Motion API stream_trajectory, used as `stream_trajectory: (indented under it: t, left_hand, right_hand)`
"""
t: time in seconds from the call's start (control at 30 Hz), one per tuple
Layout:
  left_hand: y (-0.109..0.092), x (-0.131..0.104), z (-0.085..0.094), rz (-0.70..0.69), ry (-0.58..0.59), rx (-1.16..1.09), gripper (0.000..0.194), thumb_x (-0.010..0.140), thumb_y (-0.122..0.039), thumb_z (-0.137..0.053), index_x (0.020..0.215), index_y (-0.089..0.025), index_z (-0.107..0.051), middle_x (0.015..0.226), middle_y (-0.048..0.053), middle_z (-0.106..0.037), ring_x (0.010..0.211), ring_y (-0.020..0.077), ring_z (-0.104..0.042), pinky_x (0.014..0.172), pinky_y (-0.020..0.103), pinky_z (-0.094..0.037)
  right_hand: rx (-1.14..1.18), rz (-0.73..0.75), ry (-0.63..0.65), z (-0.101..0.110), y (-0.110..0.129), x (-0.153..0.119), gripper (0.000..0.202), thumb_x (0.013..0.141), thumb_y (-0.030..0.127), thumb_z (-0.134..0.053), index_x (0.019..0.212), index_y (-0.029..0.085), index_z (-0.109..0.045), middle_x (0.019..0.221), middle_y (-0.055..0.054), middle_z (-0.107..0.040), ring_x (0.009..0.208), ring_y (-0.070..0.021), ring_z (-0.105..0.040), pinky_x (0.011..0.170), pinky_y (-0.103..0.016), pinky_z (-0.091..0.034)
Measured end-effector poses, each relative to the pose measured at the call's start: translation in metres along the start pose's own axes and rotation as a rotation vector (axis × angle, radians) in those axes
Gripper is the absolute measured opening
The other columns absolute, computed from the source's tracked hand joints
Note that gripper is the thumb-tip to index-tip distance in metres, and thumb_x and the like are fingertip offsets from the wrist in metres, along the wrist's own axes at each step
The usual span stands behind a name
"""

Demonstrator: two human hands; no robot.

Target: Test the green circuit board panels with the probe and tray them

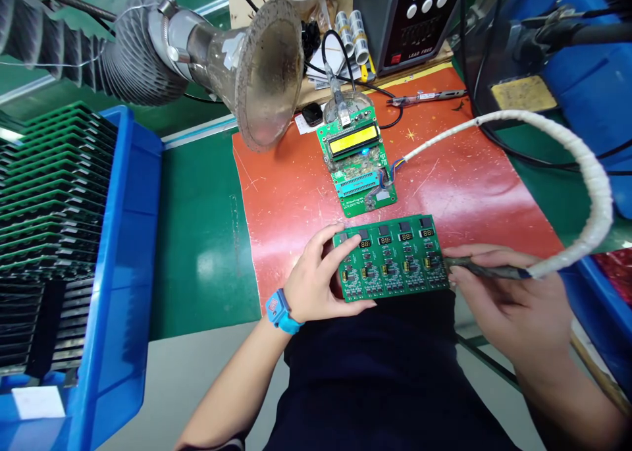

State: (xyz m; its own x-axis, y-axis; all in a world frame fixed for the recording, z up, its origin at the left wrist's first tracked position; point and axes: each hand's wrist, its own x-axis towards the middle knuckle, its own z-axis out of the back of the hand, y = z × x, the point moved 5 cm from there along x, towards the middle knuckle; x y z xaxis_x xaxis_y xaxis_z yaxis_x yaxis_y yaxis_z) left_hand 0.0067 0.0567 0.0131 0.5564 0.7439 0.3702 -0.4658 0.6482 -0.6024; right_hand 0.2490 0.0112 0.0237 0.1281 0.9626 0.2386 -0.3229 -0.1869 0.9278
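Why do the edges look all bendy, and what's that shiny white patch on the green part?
In the head view, the wide lens bows the blue crate and the white-wrapped cable; overhead light glares off the green mat and red mat; the panel of boards between the left hand and right hand stays sharp.

Glossy green circuit panel (390,258) on a scuffed, shiny red mat (296,194); ribbed metal duct (74,49).
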Motion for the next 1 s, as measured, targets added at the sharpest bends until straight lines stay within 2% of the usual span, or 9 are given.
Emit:
stream_trajectory:
  t: [0.3, 0.47, 0.63, 0.77, 1.0]
  left_hand:
    - [-0.001, 0.0, 0.0, -0.015, -0.031, -0.036, 0.093, 0.067, -0.061, -0.079, 0.142, -0.026, -0.036, 0.138, 0.017, -0.038, 0.129, 0.0358, -0.048, 0.102, 0.055, -0.049]
    - [-0.002, -0.001, 0.003, -0.057, -0.096, -0.103, 0.07, 0.066, -0.056, -0.082, 0.117, -0.024, -0.047, 0.139, 0.016, -0.04, 0.131, 0.0346, -0.048, 0.101, 0.054, -0.05]
    - [-0.003, -0.003, 0.004, -0.056, -0.093, -0.091, 0.058, 0.064, -0.054, -0.084, 0.096, -0.022, -0.048, 0.143, 0.017, -0.036, 0.134, 0.0364, -0.044, 0.098, 0.052, -0.052]
    - [-0.002, -0.005, 0.003, -0.049, -0.092, -0.066, 0.058, 0.064, -0.057, -0.083, 0.093, -0.022, -0.048, 0.141, 0.018, -0.037, 0.133, 0.0365, -0.046, 0.096, 0.051, -0.053]
    - [-0.002, -0.004, 0.003, -0.032, -0.098, -0.048, 0.059, 0.063, -0.059, -0.083, 0.093, -0.022, -0.047, 0.139, 0.017, -0.04, 0.129, 0.0346, -0.049, 0.095, 0.051, -0.054]
  right_hand:
    - [-0.014, 0.026, -0.021, 0.001, -0.001, 0.002, 0.026, 0.08, 0.007, -0.069, 0.096, 0.023, -0.056, 0.097, -0.006, -0.071, 0.084, -0.0148, -0.071, 0.067, -0.016, -0.06]
    - [-0.005, 0.02, -0.038, 0.002, -0.004, 0.0, 0.026, 0.079, 0.01, -0.07, 0.095, 0.024, -0.055, 0.096, -0.005, -0.071, 0.085, -0.0156, -0.072, 0.068, -0.016, -0.061]
    - [-0.031, 0.018, -0.034, 0.001, -0.001, 0.003, 0.022, 0.08, 0.017, -0.07, 0.093, 0.027, -0.055, 0.093, -0.004, -0.072, 0.079, -0.0187, -0.073, 0.058, -0.018, -0.062]
    - [-0.092, 0.075, -0.041, 0.0, 0.003, 0.005, 0.014, 0.083, 0.019, -0.069, 0.091, 0.025, -0.059, 0.09, -0.004, -0.071, 0.078, -0.0206, -0.073, 0.059, -0.023, -0.064]
    - [-0.04, 0.014, -0.028, 0.002, -0.009, 0.001, 0.016, 0.083, 0.023, -0.072, 0.092, 0.024, -0.058, 0.094, -0.006, -0.072, 0.082, -0.0223, -0.073, 0.062, -0.026, -0.065]
